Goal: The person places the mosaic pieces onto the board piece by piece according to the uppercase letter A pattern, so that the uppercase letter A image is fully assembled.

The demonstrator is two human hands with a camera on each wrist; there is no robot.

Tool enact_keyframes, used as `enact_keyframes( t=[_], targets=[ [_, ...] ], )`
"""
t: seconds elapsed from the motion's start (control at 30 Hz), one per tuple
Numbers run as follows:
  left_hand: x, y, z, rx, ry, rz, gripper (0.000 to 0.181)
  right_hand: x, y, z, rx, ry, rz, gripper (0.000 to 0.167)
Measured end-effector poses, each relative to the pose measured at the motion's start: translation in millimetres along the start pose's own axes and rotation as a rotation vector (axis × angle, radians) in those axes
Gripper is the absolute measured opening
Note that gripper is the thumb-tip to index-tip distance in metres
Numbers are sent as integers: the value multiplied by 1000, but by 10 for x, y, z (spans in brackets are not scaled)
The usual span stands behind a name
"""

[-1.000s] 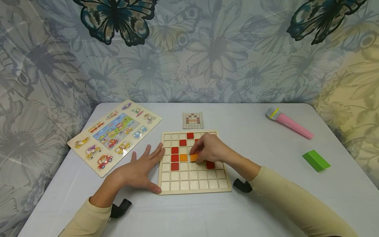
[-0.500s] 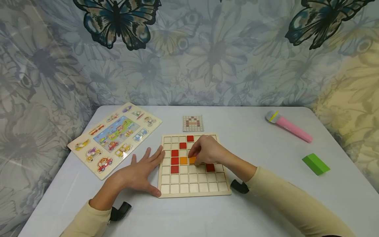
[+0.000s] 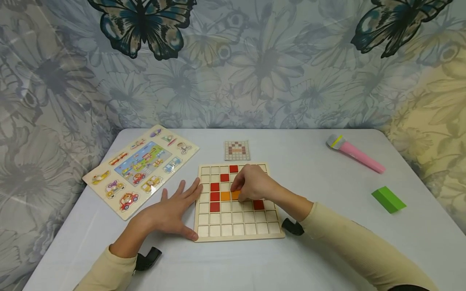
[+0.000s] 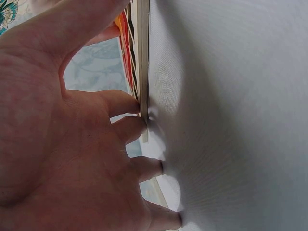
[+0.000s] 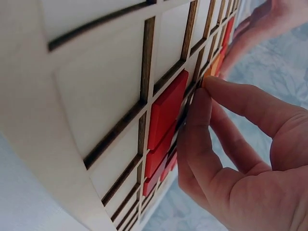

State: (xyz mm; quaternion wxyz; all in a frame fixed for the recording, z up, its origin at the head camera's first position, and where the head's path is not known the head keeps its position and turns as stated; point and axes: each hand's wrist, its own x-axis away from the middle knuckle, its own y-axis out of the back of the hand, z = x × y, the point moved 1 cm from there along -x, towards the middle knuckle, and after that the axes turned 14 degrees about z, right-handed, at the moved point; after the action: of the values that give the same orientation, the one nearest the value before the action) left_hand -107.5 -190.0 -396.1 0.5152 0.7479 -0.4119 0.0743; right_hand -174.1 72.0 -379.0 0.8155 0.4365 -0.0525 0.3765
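Note:
A wooden grid board [image 3: 226,230] lies on the table, with several red tiles [image 3: 214,196] in its cells. My right hand [image 3: 256,184] is over the board's middle and pinches an orange tile [image 3: 236,195] between thumb and fingers. That tile is at the cell just right of another orange tile [image 3: 225,196]; whether it sits fully down is hidden by the fingers. In the right wrist view, red tiles [image 5: 166,108] stand in cells beside the fingers. With fingers spread, my left hand [image 3: 167,214] touches the board's left edge; in the left wrist view its fingertips reach the board's side [image 4: 143,57].
Behind the board lies a small pattern card [image 3: 237,150]. A vehicle picture puzzle [image 3: 109,169] is at the left. On the right are a pink toy microphone [image 3: 358,155] and a green block [image 3: 388,199]. A patterned cloth backdrop [image 3: 255,81] rises behind the white table.
My right hand has shifted slightly left, bringing the orange tile closer to the other orange one. The left hand stays at the board's edge. The head view has tilted a little.

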Motion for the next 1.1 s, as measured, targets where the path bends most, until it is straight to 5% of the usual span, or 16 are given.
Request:
enact_keyframes(
  t=[0.53, 0.73, 1.1],
  targets=[
    [-10, -6, 4, -7, -8, -8, 135, 0, -23, -28, -22, 30, -9, 25],
    [-23, -11, 17, -8, 1, -8, 135, 44, 29, -69, -122, 31, 13, 25],
    [-27, -13, 29, -2, 4, -11, 136, 351, 183, -286, -189, 69, -19, 21]
  ],
)
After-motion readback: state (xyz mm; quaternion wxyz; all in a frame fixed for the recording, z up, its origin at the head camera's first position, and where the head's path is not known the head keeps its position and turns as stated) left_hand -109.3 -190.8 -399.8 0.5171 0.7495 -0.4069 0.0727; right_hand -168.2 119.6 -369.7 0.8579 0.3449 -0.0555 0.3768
